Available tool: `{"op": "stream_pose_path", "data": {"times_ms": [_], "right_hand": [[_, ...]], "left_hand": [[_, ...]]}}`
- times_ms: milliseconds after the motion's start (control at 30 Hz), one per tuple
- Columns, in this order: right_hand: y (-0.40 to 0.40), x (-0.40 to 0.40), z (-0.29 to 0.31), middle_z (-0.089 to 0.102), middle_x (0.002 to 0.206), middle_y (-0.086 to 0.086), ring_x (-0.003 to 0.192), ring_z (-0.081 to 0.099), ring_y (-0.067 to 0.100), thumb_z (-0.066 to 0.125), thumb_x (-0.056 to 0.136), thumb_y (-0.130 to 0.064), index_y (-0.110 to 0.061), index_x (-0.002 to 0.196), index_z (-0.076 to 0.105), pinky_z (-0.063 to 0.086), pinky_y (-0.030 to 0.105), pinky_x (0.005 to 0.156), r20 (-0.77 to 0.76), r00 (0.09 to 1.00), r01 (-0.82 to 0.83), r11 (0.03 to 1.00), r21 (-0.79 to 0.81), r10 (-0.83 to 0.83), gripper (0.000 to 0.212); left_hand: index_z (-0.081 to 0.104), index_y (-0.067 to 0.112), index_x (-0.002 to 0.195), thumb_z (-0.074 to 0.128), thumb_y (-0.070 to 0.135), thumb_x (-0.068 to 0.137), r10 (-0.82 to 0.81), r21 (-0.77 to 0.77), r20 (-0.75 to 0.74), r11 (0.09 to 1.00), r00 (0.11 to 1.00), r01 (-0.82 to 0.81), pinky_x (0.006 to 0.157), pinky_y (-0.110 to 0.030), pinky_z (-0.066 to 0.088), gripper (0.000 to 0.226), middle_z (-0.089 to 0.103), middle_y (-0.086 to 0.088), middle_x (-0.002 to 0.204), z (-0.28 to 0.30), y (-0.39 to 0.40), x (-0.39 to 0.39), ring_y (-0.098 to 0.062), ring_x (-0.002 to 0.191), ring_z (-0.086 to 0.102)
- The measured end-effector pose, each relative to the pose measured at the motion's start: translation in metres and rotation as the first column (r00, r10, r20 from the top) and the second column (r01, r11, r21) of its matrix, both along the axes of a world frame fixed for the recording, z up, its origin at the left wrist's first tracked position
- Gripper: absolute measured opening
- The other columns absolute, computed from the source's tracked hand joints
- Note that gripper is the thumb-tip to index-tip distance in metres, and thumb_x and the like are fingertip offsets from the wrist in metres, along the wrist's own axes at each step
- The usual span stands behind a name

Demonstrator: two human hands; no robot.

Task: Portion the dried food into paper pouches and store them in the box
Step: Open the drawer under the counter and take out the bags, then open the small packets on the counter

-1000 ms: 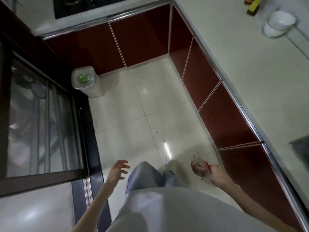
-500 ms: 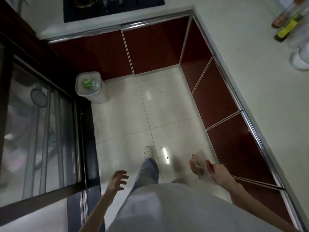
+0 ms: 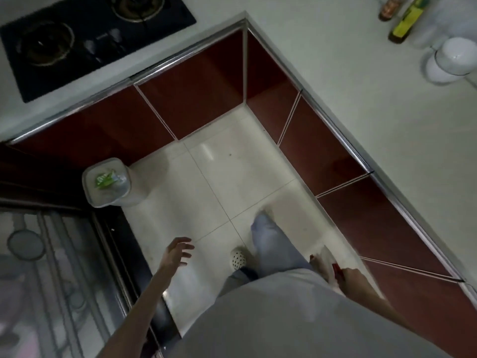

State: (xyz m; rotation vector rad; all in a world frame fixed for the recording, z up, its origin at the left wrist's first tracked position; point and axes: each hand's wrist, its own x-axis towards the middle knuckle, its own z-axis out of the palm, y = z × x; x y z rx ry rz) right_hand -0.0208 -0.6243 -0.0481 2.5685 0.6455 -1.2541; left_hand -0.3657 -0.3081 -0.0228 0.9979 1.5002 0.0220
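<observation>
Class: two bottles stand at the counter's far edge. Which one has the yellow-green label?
The dark bottle, nearer the white lidded container. The other bottle is brownish, without that label.

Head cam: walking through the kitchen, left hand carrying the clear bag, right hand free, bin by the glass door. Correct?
Wrong hand. The head view shows the right hand gripping the clear bag with a red strip, while the left hand is free, fingers spread. The bin does stand by the glass door.
</observation>
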Motion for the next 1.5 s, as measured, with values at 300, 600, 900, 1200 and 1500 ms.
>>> {"op": "stream_pose_path", "data": {"times_ms": [300,600,900,1200,1500], "right_hand": [[0.127,0.066,0.003,0.069,0.091,0.002,0.073,0.062,0.014,0.032,0.101,-0.036,-0.012,0.093,0.069,0.042,0.021,0.065,0.022,0.999,0.023,1.0,0.02,-0.023,0.044],[0.296,0.168,0.036,0.071,0.101,0.015,0.094,0.067,0.03,0.036,0.101,-0.029,-0.004,0.105,0.067,0.046,0.033,0.08,0.028,0.99,-0.141,0.967,0.212,0.138,0.04],[0.408,0.22,0.054,0.07,0.074,0.018,0.067,0.068,0.033,0.045,0.097,-0.03,-0.001,0.085,0.069,0.046,0.032,0.062,0.138,0.982,-0.173,0.911,0.375,0.13,0.039],[0.546,0.242,0.08,0.072,0.086,0.012,0.077,0.067,0.029,0.039,0.099,-0.036,-0.006,0.098,0.068,0.048,0.03,0.068,0.048,0.995,-0.099,0.939,0.328,0.089,0.041],[0.69,0.263,0.124,0.068,0.074,0.02,0.071,0.066,0.035,0.045,0.098,-0.034,-0.002,0.082,0.069,0.039,0.028,0.06,0.121,0.993,-0.056,0.831,0.554,-0.013,0.043]], "left_hand": [[0.06,0.01,0.109,0.039,0.005,0.099,-0.002,-0.007,-0.046,1.0,0.999,0.002,0.062,-0.028,0.042,0.024,0.067,-0.01,0.094,-0.001,0.113,0.071,-0.023,0.074,0.058],[0.059,0.007,0.111,0.041,0.004,0.098,0.118,-0.061,-0.097,0.99,0.988,-0.124,0.062,-0.028,0.04,0.023,0.067,-0.013,0.094,0.002,0.17,0.122,-0.027,0.075,0.057],[0.06,0.006,0.112,0.043,0.003,0.097,0.162,-0.07,-0.058,0.984,0.985,-0.166,0.06,-0.026,0.042,0.023,0.068,-0.014,0.094,-0.009,0.246,0.17,-0.024,0.071,0.059],[0.063,0.012,0.104,0.045,0.003,0.096,0.032,0.046,0.034,0.998,0.999,-0.034,0.06,-0.027,0.044,0.021,0.071,-0.008,0.092,0.012,0.404,0.252,-0.022,0.072,0.061],[0.063,0.021,0.093,0.047,0.007,0.097,-0.273,0.205,0.137,0.948,0.952,0.242,0.059,-0.024,0.045,0.022,0.069,0.001,0.086,0.038,0.548,0.356,-0.015,0.071,0.06]]}}
